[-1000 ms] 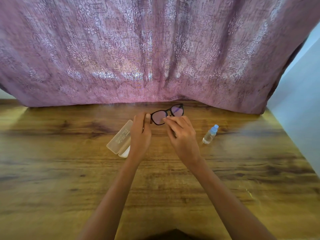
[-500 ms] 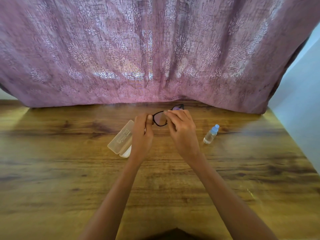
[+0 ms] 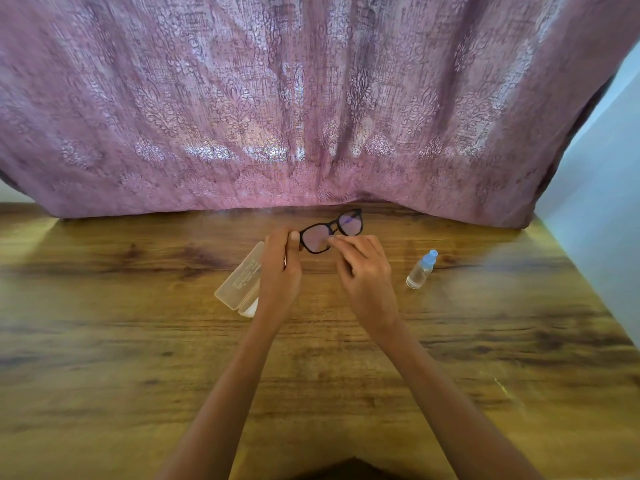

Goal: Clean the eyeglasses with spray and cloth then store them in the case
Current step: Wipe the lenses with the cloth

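Black-framed eyeglasses (image 3: 349, 221) are held just above the wooden table (image 3: 138, 341), lenses facing me. My left hand (image 3: 280, 271) grips the frame's left end between thumb and fingers. My right hand (image 3: 363, 271) has its fingers curled, with the fingertips pinching the lower inner edge of the left lens. No cloth shows in either hand. A translucent glasses case (image 3: 239, 278) lies to the left of my left hand, with something white (image 3: 250, 309) peeking out from under its near end. A small clear spray bottle (image 3: 420, 270) with a blue cap stands to the right.
A patterned mauve curtain (image 3: 311, 116) hangs along the table's far edge, right behind the eyeglasses. A pale wall (image 3: 602, 209) borders the table on the right. Bare wood stretches to the near left and near right of my arms.
Half a second ago my right hand covered the right lens. It has slid back down and left to the left lens, so both lenses show again. My left hand kept its hold.
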Demonstrator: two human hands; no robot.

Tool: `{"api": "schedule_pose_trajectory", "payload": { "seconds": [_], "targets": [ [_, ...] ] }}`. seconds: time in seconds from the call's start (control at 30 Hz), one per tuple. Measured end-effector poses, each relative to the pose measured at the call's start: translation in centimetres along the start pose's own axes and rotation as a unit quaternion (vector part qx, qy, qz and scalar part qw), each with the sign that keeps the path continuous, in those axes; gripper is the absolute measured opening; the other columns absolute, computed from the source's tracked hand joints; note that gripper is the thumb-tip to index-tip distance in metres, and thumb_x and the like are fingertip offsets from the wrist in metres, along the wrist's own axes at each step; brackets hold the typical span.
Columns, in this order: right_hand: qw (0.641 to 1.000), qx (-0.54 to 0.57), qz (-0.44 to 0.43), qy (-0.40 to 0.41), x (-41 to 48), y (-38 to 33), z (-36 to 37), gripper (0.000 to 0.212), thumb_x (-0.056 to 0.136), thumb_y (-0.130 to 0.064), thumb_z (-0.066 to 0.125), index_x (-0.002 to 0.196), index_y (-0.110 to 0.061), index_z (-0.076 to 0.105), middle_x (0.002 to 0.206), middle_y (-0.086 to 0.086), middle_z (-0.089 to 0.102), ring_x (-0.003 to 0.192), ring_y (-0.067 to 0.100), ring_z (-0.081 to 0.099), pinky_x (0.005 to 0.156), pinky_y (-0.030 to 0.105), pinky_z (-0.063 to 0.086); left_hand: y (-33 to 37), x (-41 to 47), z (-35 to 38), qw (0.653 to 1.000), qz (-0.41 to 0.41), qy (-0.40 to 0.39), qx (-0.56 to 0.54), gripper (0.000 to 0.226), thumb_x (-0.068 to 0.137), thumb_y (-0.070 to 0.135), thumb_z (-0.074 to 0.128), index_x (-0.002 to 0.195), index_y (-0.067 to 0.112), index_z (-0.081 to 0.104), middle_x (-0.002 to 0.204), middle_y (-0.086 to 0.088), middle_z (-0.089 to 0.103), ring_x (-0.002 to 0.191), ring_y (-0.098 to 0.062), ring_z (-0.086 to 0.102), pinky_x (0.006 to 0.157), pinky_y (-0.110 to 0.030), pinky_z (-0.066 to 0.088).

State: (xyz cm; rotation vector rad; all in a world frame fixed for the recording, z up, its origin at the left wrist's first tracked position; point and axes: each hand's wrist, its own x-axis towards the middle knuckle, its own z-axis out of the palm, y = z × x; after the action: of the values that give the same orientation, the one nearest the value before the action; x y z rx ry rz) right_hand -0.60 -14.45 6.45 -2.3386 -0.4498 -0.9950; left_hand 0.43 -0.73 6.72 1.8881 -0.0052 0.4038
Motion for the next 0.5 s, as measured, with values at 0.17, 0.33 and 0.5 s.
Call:
{"api": "schedule_pose_trajectory", "payload": {
  "seconds": [0.17, 0.33, 0.5],
  "targets": [
    [0.971, 0.133, 0.189, 0.063, 1.5, 1.1, -2.0, 0.016, 0.091, -0.009, 0.067, 0.104, -0.012, 0.073, 0.093, -0.003, 0.072, 0.083, 0.012, 0.064, 0.078, 0.02, 0.05, 0.1, -0.1, -0.4, 1.0, -0.017, -0.011, -0.002, 0.025, 0.102, 0.031, 0.035, 0.094, 0.014, 0.052, 0.088, -0.004, 0.053, 0.083, -0.024, 0.051, 0.069, -0.019, 0.036],
    [0.802, 0.378, 0.457, 0.066, 2.7, 3.3, -3.0, 0.018, 0.09, -0.007, 0.067, 0.107, -0.009, 0.073, 0.094, -0.002, 0.074, 0.085, 0.006, 0.067, 0.079, 0.022, 0.054, 0.3, -0.4, -0.8, 0.999, -0.012, -0.022, -0.039, 0.033, 0.102, 0.031, 0.036, 0.087, 0.004, 0.048, 0.08, -0.015, 0.049, 0.073, -0.029, 0.044, 0.065, -0.023, 0.034],
    [0.689, 0.492, 0.531, 0.033, 3.6, 3.5, -3.3, 0.009, 0.088, -0.006, 0.067, 0.096, -0.009, 0.071, 0.076, -0.003, 0.071, 0.065, 0.004, 0.064, 0.059, 0.018, 0.052, 0.6, -0.7, -1.2, 0.996, -0.009, -0.068, -0.048, 0.033, 0.103, 0.026, 0.036, 0.084, 0.001, 0.044, 0.077, -0.021, 0.045, 0.07, -0.016, 0.04, 0.063, -0.019, 0.032]
  ]
}}
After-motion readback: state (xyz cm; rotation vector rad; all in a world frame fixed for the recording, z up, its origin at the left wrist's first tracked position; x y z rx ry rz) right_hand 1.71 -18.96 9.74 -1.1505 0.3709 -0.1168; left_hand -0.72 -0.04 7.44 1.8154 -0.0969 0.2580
